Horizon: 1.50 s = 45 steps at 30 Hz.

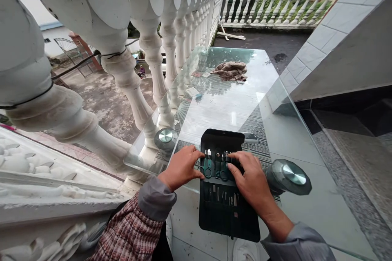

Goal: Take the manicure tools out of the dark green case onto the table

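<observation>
A black fold-out tool case (pixel 225 212) lies open on the near end of a glass table (pixel 232 106). Its middle panel holds small green-handled scissors (pixel 208 168) and other metal grooming tools; a lower row holds several thin metal tools (pixel 221 195). My left hand (pixel 183 167) rests on the case's left edge, fingers curled toward the scissors. My right hand (pixel 251 177) lies over the case's right side, fingertips touching the tools in the middle. Neither hand has lifted anything.
Round metal table fittings sit at the left (pixel 165 136) and right (pixel 289 174). A crumpled brown cloth (pixel 231 70) and small cards (pixel 193 92) lie farther along the glass. A white balustrade (pixel 143 53) runs along the left; a tiled wall (pixel 343 36) rises at right.
</observation>
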### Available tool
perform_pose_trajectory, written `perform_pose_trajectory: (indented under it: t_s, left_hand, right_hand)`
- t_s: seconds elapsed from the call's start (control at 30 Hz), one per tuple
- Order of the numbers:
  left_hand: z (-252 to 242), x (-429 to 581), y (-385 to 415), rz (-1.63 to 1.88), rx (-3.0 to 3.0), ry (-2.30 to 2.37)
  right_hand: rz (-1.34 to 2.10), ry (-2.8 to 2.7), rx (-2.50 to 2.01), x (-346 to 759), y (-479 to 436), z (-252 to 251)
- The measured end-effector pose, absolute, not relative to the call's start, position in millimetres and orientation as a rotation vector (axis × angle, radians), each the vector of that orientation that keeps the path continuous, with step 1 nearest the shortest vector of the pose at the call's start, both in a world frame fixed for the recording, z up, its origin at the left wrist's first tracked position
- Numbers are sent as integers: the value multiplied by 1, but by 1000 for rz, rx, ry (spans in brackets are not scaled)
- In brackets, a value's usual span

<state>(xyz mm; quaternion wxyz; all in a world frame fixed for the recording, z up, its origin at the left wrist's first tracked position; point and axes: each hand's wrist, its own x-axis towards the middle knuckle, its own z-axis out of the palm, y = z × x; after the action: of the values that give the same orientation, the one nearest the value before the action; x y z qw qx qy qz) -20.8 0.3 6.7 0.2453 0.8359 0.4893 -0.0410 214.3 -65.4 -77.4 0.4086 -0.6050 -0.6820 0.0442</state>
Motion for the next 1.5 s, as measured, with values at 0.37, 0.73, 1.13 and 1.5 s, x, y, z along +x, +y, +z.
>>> perform_pose_trajectory:
  t_s: [0.37, 0.73, 1.13, 1.5]
  left_hand:
    - [2, -21, 0, -111, 2294, 1343]
    - [-7, -24, -1, 139, 2295, 1331]
    - [-17, -7, -5, 289, 2403, 1205]
    - [-31, -3, -4, 310, 2561, 1035]
  right_hand:
    - [178, -1687, -1525, 211, -63, -80]
    - [478, -1219, -1678, 232, -58, -70]
    - [586, -1112, -1719, 240, -61, -70]
    - [624, -1129, -1719, 245, -64, -73]
